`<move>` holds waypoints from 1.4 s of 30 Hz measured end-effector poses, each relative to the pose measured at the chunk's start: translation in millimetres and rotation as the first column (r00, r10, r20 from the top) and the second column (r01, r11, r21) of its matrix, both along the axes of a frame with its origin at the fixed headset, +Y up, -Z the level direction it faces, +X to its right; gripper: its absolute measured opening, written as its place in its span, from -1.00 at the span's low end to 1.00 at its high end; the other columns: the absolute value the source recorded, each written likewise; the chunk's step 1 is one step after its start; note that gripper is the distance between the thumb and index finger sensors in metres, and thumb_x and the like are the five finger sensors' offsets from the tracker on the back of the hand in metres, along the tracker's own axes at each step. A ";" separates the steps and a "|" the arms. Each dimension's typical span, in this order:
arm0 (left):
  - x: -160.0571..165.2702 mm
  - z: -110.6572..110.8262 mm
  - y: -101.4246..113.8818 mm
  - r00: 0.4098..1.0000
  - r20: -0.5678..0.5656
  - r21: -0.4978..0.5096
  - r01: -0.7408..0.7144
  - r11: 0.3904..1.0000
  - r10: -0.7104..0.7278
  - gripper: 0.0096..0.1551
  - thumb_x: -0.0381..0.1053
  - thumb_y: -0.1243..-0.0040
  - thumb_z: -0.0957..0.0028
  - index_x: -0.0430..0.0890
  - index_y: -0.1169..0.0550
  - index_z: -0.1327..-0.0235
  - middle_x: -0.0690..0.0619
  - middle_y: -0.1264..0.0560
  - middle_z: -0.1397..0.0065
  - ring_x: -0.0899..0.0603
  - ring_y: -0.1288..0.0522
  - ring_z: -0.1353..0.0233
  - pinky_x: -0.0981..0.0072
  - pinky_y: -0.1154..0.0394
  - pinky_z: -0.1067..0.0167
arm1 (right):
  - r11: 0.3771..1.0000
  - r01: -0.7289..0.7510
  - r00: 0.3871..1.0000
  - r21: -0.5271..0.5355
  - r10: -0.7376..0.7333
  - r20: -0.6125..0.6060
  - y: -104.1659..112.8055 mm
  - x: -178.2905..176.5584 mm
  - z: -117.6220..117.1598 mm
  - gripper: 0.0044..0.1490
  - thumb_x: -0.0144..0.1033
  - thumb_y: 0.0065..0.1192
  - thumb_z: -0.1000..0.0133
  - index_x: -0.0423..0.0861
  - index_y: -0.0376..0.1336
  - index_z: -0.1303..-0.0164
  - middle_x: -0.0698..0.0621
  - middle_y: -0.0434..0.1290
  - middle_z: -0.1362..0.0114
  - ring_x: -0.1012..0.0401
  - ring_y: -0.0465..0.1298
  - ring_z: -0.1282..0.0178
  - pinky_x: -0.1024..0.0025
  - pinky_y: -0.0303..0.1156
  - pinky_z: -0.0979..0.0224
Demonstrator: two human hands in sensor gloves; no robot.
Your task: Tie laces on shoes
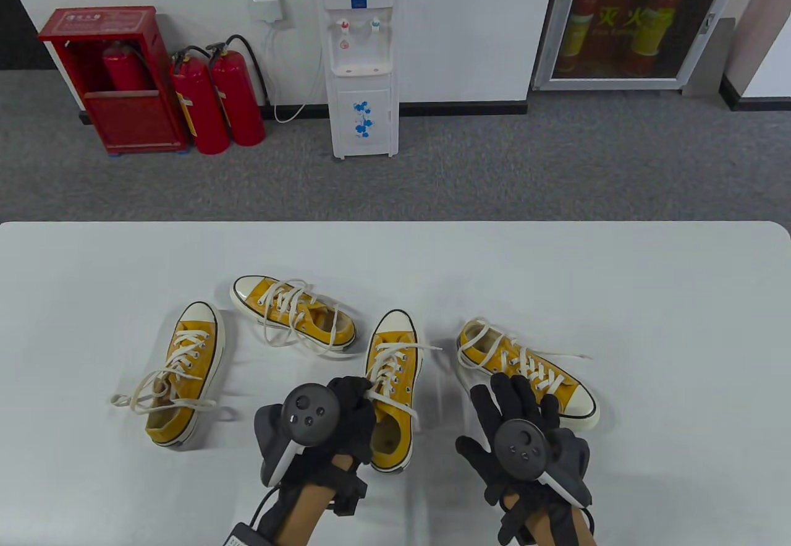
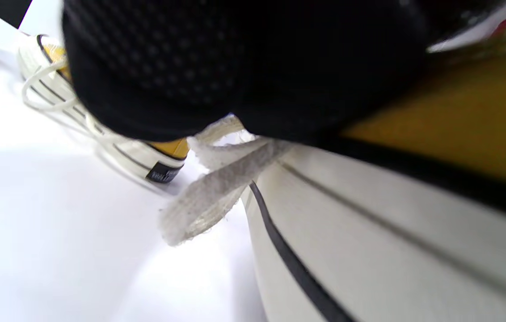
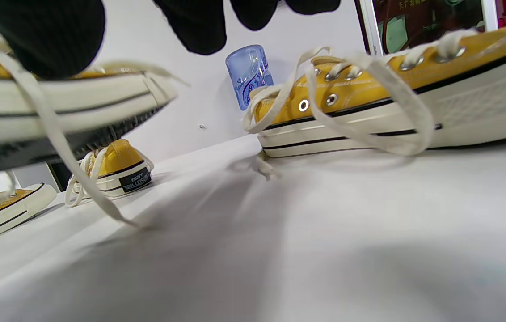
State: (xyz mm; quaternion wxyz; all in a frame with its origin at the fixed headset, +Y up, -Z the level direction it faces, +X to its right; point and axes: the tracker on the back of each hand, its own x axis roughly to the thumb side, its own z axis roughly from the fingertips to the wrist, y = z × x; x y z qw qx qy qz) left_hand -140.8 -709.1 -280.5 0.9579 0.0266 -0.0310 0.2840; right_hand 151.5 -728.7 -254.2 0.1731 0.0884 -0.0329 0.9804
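Observation:
Four yellow low-top sneakers with loose white laces lie on the white table (image 1: 649, 298). My left hand (image 1: 361, 400) grips the middle shoe (image 1: 395, 363) at its opening, with a lace under the fingers. In the left wrist view the glove (image 2: 235, 67) covers the shoe's upper and a lace end (image 2: 208, 197) hangs beside the white sole wall (image 2: 391, 250). In the right wrist view this shoe (image 3: 56, 103) is tilted up with its tread showing. My right hand (image 1: 516, 394) is open with its fingers spread and holds nothing, beside the right shoe (image 1: 556, 379), which also shows in the right wrist view (image 3: 391, 103).
A third shoe (image 1: 185, 373) lies at the left and a fourth (image 1: 296, 314) behind it, both with untied laces spread out. Beyond the table's far edge stand a water dispenser (image 1: 361, 57) and red fire extinguishers (image 1: 216, 101) on the grey floor.

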 end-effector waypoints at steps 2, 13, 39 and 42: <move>1.4 -1.7 -9.6 0.999 -0.001 -0.014 0.040 0.999 -0.040 -0.56 0.12 -0.20 -0.02 0.03 -0.58 -0.12 0.05 -0.64 -0.09 0.28 -0.79 0.44 0.32 -0.83 0.34 | 1.000 0.001 1.000 -0.002 -0.001 0.000 -0.2 0.2 -0.2 0.09 0.32 0.15 0.04 0.04 -0.01 -0.66 -0.03 -0.22 -0.75 -0.18 -0.18 -0.77 -0.48 -0.34 -0.54; 0.0 -1.2 -37.1 0.987 0.003 -0.041 0.159 0.987 -0.159 -0.56 0.10 -0.21 -0.01 0.01 -0.58 -0.12 0.03 -0.64 -0.09 0.26 -0.80 0.42 0.29 -0.83 0.32 | 1.000 0.001 1.000 -0.006 -0.001 -0.002 -0.6 0.8 -0.8 0.09 0.32 0.15 0.04 0.04 -0.01 -0.66 -0.03 -0.22 -0.75 -0.19 -0.17 -0.77 -0.48 -0.33 -0.54; -8.6 12.8 -10.0 0.972 0.118 0.022 0.201 0.979 -0.202 -0.33 0.11 -0.31 -0.03 0.18 -0.43 -0.48 -0.03 -0.39 -0.60 -0.19 -0.58 -0.31 -0.18 -0.49 -0.25 | 1.000 -0.004 1.000 -0.012 0.004 -0.011 -3.3 0.0 -1.9 0.08 0.31 0.15 0.03 0.04 0.00 -0.66 -0.04 -0.22 -0.74 -0.18 -0.17 -0.76 -0.48 -0.33 -0.54; -4.8 13.7 -11.7 0.967 0.144 0.039 0.208 0.977 -0.211 -0.32 0.12 -0.32 -0.03 0.26 -0.43 -0.49 0.01 -0.33 -0.68 -0.23 -0.47 -0.54 -0.34 -0.32 -0.45 | 1.000 -0.007 1.000 -0.010 0.007 -0.012 -3.5 -0.3 -1.8 0.08 0.32 0.15 0.03 0.04 0.00 -0.66 -0.04 -0.22 -0.74 -0.19 -0.17 -0.77 -0.48 -0.33 -0.54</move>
